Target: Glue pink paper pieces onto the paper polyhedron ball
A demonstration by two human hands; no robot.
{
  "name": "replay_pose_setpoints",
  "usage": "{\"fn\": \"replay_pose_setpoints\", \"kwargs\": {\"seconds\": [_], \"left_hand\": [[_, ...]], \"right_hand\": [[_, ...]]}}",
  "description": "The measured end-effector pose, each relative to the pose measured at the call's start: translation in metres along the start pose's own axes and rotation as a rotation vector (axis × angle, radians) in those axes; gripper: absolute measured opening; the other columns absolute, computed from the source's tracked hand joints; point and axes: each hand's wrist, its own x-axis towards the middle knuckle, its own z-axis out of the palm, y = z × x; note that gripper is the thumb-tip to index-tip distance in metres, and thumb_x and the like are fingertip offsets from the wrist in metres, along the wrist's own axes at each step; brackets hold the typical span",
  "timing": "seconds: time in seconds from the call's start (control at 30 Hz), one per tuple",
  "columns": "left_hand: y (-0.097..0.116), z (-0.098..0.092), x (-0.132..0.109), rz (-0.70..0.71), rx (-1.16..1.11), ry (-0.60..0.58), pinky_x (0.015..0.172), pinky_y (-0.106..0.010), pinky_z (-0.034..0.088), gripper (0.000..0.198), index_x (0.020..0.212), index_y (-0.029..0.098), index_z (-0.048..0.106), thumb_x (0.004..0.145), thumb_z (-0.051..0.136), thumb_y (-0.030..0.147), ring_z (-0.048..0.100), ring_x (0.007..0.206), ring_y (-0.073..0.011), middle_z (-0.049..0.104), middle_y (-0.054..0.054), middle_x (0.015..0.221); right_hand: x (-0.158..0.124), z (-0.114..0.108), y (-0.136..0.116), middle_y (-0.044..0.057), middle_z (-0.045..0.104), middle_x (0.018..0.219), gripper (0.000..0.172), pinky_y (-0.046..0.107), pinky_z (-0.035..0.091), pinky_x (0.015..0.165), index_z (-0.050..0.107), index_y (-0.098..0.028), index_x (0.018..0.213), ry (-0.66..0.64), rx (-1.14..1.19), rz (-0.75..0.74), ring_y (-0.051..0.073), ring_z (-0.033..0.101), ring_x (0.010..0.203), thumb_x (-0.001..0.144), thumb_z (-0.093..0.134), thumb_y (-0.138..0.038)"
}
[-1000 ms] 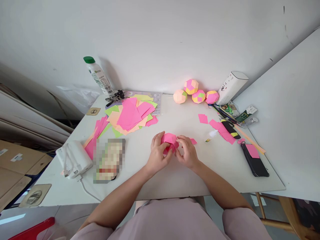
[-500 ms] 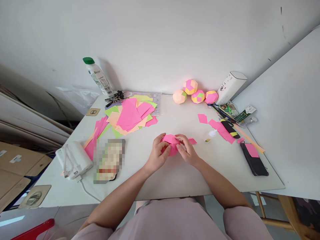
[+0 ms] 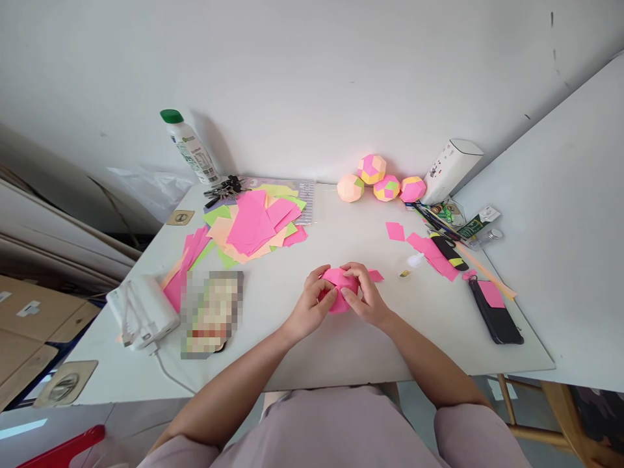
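Note:
A pink folded-paper ball (image 3: 340, 304) is held between my two hands above the near middle of the table. My left hand (image 3: 312, 303) grips its left side, with thumb and fingers pressed to the paper around a dark gap. On the right side my right hand (image 3: 366, 298) holds it, fingers on top and thumb at the front near the left thumb. Just behind my right hand a small pink paper piece (image 3: 376, 275) lies on the table. The ball's underside is hidden.
Coloured paper sheets (image 3: 253, 224) lie in a heap at back left. Several finished paper balls (image 3: 351, 188) stand against the wall. A blurred phone (image 3: 213, 312), a white power bank (image 3: 146, 309), a bottle (image 3: 192, 149), a box cutter (image 3: 448, 251) and a black pouch (image 3: 496, 312) surround the work area.
The pink ball and both hands have shifted slightly toward me and to the right. My thumbs have come closer together at the front of the ball, where the gap looks smaller.

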Motion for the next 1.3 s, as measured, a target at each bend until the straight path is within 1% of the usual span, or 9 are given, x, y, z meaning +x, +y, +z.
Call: {"fn": "replay_pose_setpoints", "kwargs": {"seconds": [0.2, 0.37, 0.47, 0.57, 0.67, 0.77, 0.97, 1.1, 1.3], "left_hand": [[0.007, -0.001, -0.001, -0.059, -0.076, -0.025, 0.103, -0.042, 0.038, 0.021, 0.072, 0.020, 0.055, 0.088, 0.047, 0.031, 0.028, 0.138, -0.0271, 0.038, -0.008, 0.140], [0.008, -0.001, -0.002, -0.033, -0.054, -0.005, 0.105, -0.042, 0.035, 0.020, 0.070, 0.020, 0.056, 0.086, 0.050, 0.031, 0.021, 0.140, -0.0266, 0.044, -0.009, 0.134], [0.007, 0.001, -0.002, -0.034, -0.067, 0.016, 0.102, -0.041, 0.037, 0.019, 0.070, 0.020, 0.058, 0.085, 0.052, 0.030, 0.026, 0.138, -0.0273, 0.042, -0.008, 0.137], [0.007, 0.003, -0.003, -0.059, -0.117, 0.044, 0.094, -0.039, 0.043, 0.020, 0.068, 0.020, 0.059, 0.084, 0.053, 0.029, 0.036, 0.131, -0.0279, 0.040, -0.007, 0.138], [0.007, 0.004, -0.004, -0.075, -0.158, 0.076, 0.086, -0.036, 0.048, 0.019, 0.066, 0.019, 0.061, 0.082, 0.054, 0.028, 0.045, 0.121, -0.0266, 0.041, -0.006, 0.136], [0.007, 0.006, -0.006, -0.072, -0.163, 0.120, 0.084, -0.035, 0.049, 0.019, 0.065, 0.019, 0.064, 0.080, 0.054, 0.026, 0.050, 0.114, -0.0247, 0.044, -0.006, 0.132], [0.010, 0.006, -0.011, -0.043, -0.063, 0.178, 0.094, -0.040, 0.044, 0.023, 0.062, 0.019, 0.065, 0.081, 0.053, 0.025, 0.046, 0.119, -0.0267, 0.045, -0.005, 0.132], [0.013, 0.005, -0.013, 0.021, 0.015, 0.199, 0.098, -0.045, 0.041, 0.022, 0.067, 0.019, 0.063, 0.084, 0.052, 0.026, 0.042, 0.124, -0.0281, 0.043, -0.007, 0.135], [0.009, 0.006, -0.012, 0.113, 0.008, 0.186, 0.101, -0.047, 0.040, 0.017, 0.074, 0.019, 0.057, 0.087, 0.048, 0.027, 0.038, 0.128, -0.0280, 0.039, -0.010, 0.136]], "right_hand": [[-0.001, 0.000, 0.001, 0.012, 0.047, 0.121, 0.024, 0.045, 0.045, 0.094, 0.044, -0.025, 0.111, -0.018, 0.009, 0.011, 0.025, 0.048, 0.115, 0.090, 0.050, -0.034], [-0.003, 0.001, -0.001, 0.013, 0.048, 0.125, 0.031, 0.048, 0.045, 0.096, 0.045, -0.025, 0.115, -0.014, -0.073, -0.042, 0.028, 0.047, 0.120, 0.086, 0.055, -0.031], [-0.002, 0.000, -0.003, 0.014, 0.050, 0.127, 0.031, 0.048, 0.045, 0.098, 0.046, -0.024, 0.117, -0.034, -0.096, -0.057, 0.027, 0.049, 0.121, 0.088, 0.053, -0.028], [-0.002, -0.002, -0.004, 0.015, 0.050, 0.131, 0.033, 0.048, 0.044, 0.100, 0.046, -0.023, 0.121, -0.078, -0.115, -0.051, 0.027, 0.048, 0.124, 0.088, 0.052, -0.027], [-0.003, -0.003, -0.005, 0.015, 0.048, 0.135, 0.036, 0.048, 0.043, 0.103, 0.046, -0.023, 0.124, -0.116, -0.122, -0.048, 0.026, 0.045, 0.128, 0.088, 0.051, -0.025], [-0.004, -0.002, -0.004, 0.014, 0.046, 0.138, 0.040, 0.048, 0.043, 0.103, 0.044, -0.023, 0.127, -0.145, -0.105, -0.046, 0.026, 0.043, 0.130, 0.088, 0.051, -0.023], [-0.006, 0.002, -0.001, 0.014, 0.047, 0.137, 0.040, 0.048, 0.042, 0.104, 0.044, -0.024, 0.128, -0.126, -0.074, -0.039, 0.026, 0.043, 0.130, 0.088, 0.049, -0.023], [-0.004, 0.002, -0.002, 0.014, 0.048, 0.135, 0.036, 0.047, 0.042, 0.103, 0.045, -0.024, 0.126, -0.099, -0.037, -0.018, 0.026, 0.044, 0.129, 0.090, 0.047, -0.027], [-0.001, -0.001, -0.005, 0.013, 0.050, 0.131, 0.031, 0.046, 0.043, 0.102, 0.047, -0.024, 0.122, -0.082, -0.005, 0.052, 0.025, 0.048, 0.124, 0.093, 0.044, -0.034]]}}
